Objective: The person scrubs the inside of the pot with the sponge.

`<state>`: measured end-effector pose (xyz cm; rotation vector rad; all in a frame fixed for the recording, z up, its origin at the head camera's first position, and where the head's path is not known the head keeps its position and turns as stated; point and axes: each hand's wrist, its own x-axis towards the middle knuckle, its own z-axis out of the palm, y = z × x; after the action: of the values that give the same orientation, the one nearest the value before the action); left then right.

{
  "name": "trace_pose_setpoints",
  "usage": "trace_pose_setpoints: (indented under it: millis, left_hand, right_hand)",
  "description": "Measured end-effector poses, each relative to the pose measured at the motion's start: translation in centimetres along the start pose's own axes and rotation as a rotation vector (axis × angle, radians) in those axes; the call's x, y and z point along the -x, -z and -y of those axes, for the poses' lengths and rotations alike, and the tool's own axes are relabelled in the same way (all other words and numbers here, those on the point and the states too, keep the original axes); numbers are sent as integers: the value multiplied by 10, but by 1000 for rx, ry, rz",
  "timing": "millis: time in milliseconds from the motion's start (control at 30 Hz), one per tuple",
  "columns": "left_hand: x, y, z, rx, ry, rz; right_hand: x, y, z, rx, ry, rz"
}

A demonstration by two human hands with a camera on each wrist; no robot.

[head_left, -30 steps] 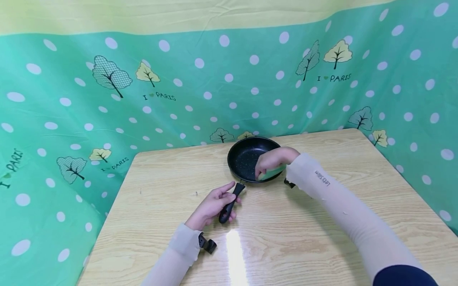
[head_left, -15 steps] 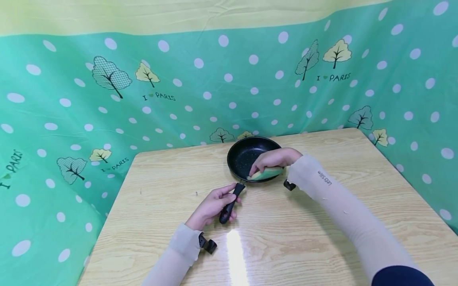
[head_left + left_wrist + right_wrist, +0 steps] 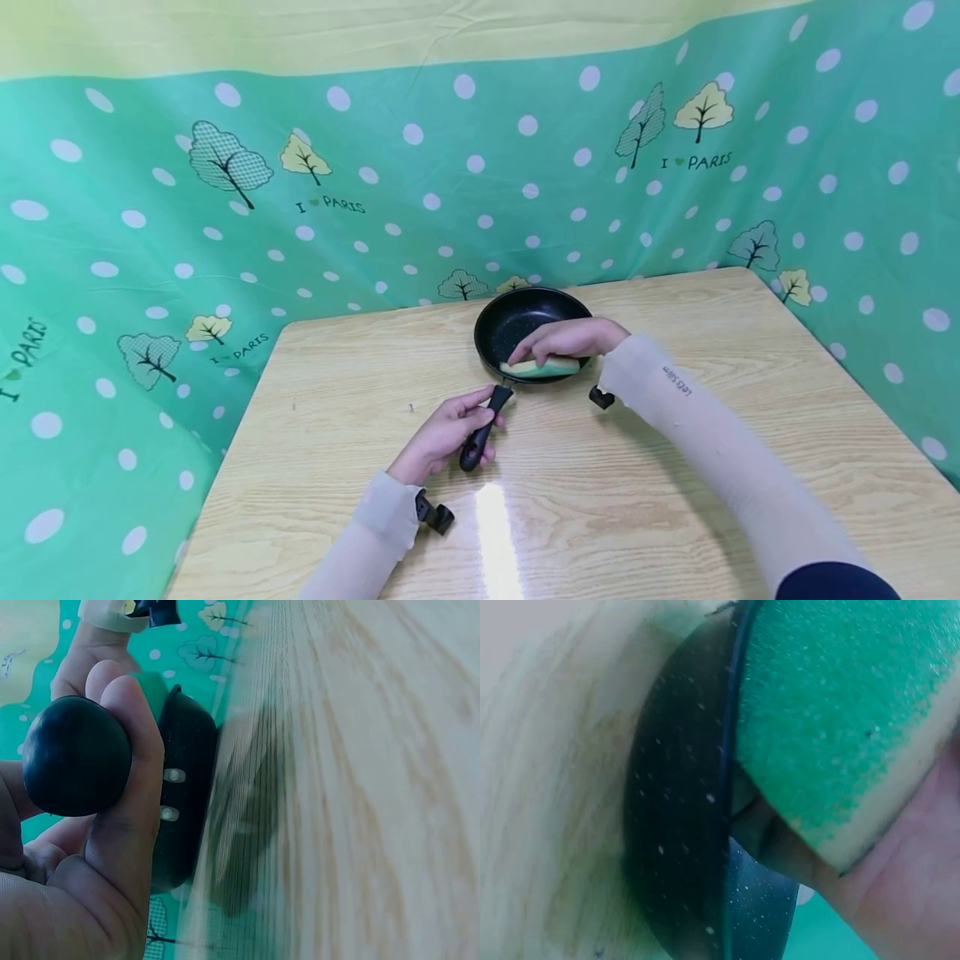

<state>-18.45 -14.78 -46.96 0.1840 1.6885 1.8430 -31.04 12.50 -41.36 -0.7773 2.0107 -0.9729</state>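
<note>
A black speckled frying pan [image 3: 510,325] sits on the table, its handle [image 3: 480,437] pointing toward me. My left hand [image 3: 450,429] grips that handle, thumb on top and fingers beneath. In the left wrist view the handle's rounded end [image 3: 75,757] fills the grip, with the pan's outer wall [image 3: 184,795] beyond it. My right hand [image 3: 566,337] holds a green and cream sponge [image 3: 543,367] inside the pan, along the near rim. Up close in the right wrist view, the sponge's green scouring face [image 3: 840,712] shows beside the pan's rim, with the palm [image 3: 907,877] behind it.
The pan stands toward the back of a light wooden table [image 3: 337,367]. A green dotted curtain [image 3: 405,183] hangs behind and at both sides. A strip of light reflects off the tabletop near the front.
My right hand has slid the sponge left along the pan's near side, and more of the sponge shows now. The left hand and the pan stay in place.
</note>
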Motion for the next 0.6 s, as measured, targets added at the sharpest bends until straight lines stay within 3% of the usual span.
trace_pose_setpoints:
  millis: [600]
  left_hand:
    - [1,1,0,-10,11,-5]
  right_hand:
    - [-9,-20,7,18,-25,-132]
